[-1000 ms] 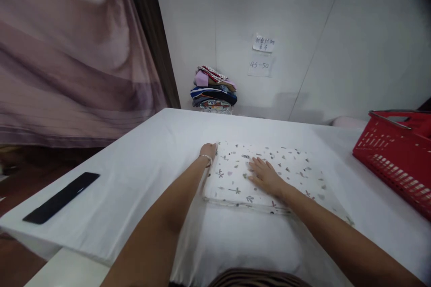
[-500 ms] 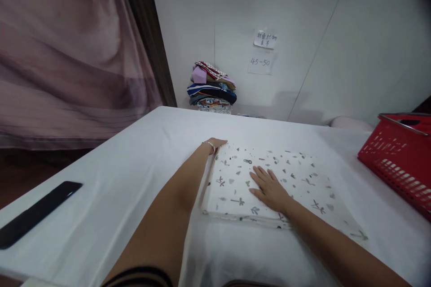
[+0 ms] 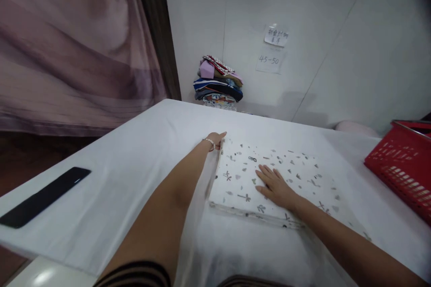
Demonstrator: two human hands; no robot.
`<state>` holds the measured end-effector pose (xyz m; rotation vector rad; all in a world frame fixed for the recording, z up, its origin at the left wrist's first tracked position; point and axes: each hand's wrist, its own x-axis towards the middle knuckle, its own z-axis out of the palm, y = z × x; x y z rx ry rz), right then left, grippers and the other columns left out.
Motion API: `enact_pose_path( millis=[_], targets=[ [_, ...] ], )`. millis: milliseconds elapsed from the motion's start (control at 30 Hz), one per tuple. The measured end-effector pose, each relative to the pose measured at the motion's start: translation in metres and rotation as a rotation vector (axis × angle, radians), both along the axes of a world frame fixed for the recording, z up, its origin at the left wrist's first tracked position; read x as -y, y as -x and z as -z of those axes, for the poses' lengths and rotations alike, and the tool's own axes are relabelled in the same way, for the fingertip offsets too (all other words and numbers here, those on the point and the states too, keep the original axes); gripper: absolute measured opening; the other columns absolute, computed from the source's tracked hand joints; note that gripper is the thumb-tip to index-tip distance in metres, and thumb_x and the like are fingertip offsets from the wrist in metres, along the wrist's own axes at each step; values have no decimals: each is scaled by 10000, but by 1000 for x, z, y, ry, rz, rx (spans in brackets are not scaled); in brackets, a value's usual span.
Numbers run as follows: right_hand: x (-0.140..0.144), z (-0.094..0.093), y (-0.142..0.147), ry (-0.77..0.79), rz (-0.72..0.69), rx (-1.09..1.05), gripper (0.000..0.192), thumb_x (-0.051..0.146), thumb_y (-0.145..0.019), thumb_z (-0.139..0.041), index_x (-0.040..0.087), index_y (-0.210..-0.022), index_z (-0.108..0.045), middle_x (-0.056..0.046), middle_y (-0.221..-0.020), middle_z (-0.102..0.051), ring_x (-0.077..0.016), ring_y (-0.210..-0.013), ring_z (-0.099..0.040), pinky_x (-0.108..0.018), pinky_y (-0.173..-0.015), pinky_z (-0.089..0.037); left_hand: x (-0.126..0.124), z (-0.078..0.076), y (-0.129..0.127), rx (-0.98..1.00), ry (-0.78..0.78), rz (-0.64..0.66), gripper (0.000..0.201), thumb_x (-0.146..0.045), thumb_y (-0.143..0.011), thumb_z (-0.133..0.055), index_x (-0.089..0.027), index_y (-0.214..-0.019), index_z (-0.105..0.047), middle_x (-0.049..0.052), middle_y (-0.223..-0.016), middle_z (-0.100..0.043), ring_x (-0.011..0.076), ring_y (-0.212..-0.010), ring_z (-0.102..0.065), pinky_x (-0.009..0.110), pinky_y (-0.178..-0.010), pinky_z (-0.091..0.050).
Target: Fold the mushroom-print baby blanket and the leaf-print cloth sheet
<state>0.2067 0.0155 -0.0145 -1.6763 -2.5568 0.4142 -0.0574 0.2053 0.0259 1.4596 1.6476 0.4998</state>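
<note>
Two hands rest on the folded printed cloth: the right hand presses flat, grasping nothing. The left hand touches its far-left corner, grip unclear. The folding looks nearly finished.

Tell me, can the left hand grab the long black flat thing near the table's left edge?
Probably yes. The left hand rests at the folded patterned cloth's corner, and only bare white tablecloth lies between it and the long black flat thing.

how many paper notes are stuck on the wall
2. A small handwritten note sits upper on the wall, and a larger note reading 45-50 is just beneath it, right of the stacked clothes. None seems hidden.
</note>
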Motion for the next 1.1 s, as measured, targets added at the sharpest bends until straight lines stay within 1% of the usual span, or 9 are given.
enact_pose_path(
  millis=[100,200,333,500,600,667,733,867,1100],
  targets=[
    [-14,-20,15,12,18,-47,648,606,-889,-224,252,-1432,-232,-54,-1503,-114,-256,-1377,-80,-501,-1098,-120,19,-2,14,131,98,-22,388,-427,-903,-360,-107,-1024,-542,129,-962,-672,142,-731,-650,224,-634,-510],
    [-34,-33,51,-77,7,-108,610,560,-909,-220,251,-1434,-220,-62,-1500,-144,-247,-1380,-81,-512,-1094,-109,48,2,28,197,155,-39,295,-350,-880,-443,-136,-1064,-528,115,-1002,-664,129,-680,-650,235,-620,-516],
    [-56,-21,101,-139,-34,-99,561,468,-926,-251,194,-1415,-268,-94,-1489,-194,-247,-1378,-107,-518,-1084,-119,97,15,41,245,182,-17,225,-299,-814,-546,-137,-967,-580,84,-895,-680,123,-601,-635,239,-590,-508],
    [-62,1,115,-115,-27,-46,503,399,-912,-305,165,-1352,-377,-103,-1463,-272,-262,-1358,-189,-513,-1070,-171,158,25,48,237,79,92,218,-336,-782,-547,-136,-839,-614,37,-684,-663,133,-539,-603,240,-520,-480],
    [-59,-9,114,-205,-6,-139,411,364,-884,-357,182,-1209,-530,-105,-1364,-438,-261,-1281,-346,-462,-1021,-301,180,26,48,121,-38,146,235,-372,-780,-531,-163,-834,-625,22,-644,-652,153,-587,-611,256,-576,-474],
    [-57,-21,120,-220,67,-217,331,340,-868,-375,189,-1028,-623,-101,-1161,-600,-246,-1100,-522,-400,-920,-411,190,25,47,49,-146,151,234,-374,-772,-539,-174,-857,-626,28,-689,-660,166,-664,-618,264,-638,-464],
    [-56,-32,129,-123,186,-268,304,359,-862,-389,189,-859,-641,-77,-879,-679,-214,-836,-619,-346,-763,-478,197,23,44,18,-244,142,243,-366,-773,-538,-181,-911,-614,34,-740,-661,171,-720,-611,268,-670,-445],
    [-60,-40,149,159,355,-313,363,496,-831,-455,166,-798,-603,-16,-540,-608,-144,-461,-557,-255,-477,-427,210,19,39,24,-365,164,242,-364,-789,-518,-193,-949,-577,24,-749,-629,168,-728,-574,268,-656,-409],
    [-69,-40,158,278,391,-229,286,424,-750,-586,141,-709,-577,15,-407,-529,-115,-363,-508,-193,-369,-347,223,19,34,101,-482,191,184,-367,-762,-543,-193,-816,-570,1,-762,-598,137,-707,-534,241,-639,-395]
  ],
)
